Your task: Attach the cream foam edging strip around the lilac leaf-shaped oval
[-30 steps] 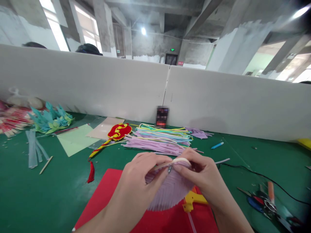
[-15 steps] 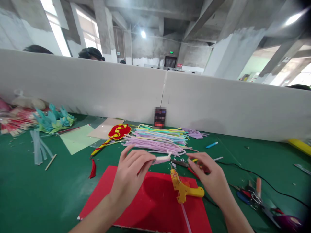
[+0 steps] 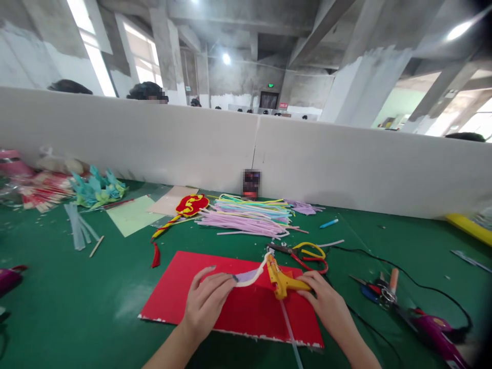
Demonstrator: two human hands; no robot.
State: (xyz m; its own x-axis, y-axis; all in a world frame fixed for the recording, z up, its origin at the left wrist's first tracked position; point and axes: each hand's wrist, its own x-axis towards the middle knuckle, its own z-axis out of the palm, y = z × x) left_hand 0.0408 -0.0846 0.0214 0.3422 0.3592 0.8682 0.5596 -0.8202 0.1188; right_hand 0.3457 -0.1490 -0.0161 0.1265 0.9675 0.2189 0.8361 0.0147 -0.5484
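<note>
Between the fingers of my left hand (image 3: 209, 297) is a small lilac piece with a white pipe cleaner edge (image 3: 251, 278), its free end curving up to the right. My right hand (image 3: 325, 297) has its fingers closed on the handle of a yellow hot glue gun (image 3: 282, 279), whose nozzle points away from me beside the tip of that piece. A translucent glue stick (image 3: 289, 328) runs out of the gun's back toward me. Both hands are over a red board (image 3: 172, 292) on the green table.
Scissors with red and yellow handles (image 3: 313, 251) lie just past the glue gun. Behind are bundled pastel pipe cleaners (image 3: 246, 218) and a red-and-yellow fan shape (image 3: 192, 205). Pliers (image 3: 384, 294) and a purple glue gun (image 3: 434, 328) lie right, near a black cord (image 3: 415, 277). A white partition (image 3: 172, 143) stands behind.
My right hand has moved down from beside the scissors and taken hold of the glue gun's handle. The left hand has lowered the lilac-and-white piece toward the red board.
</note>
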